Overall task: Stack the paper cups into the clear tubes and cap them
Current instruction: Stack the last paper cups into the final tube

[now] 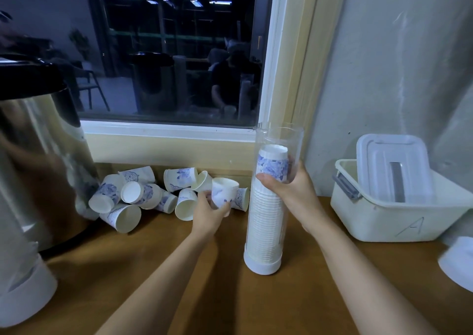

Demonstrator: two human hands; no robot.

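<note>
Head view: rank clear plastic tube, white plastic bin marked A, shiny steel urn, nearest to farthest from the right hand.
1. Clear plastic tube, in the right hand's grip.
2. White plastic bin, to its right.
3. Shiny steel urn, far left.

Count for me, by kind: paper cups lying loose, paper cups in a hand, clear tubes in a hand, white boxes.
Paper cups lying loose: 9
Paper cup in the left hand: 1
Clear tube in the right hand: 1
White box: 1
Total: 12
</note>
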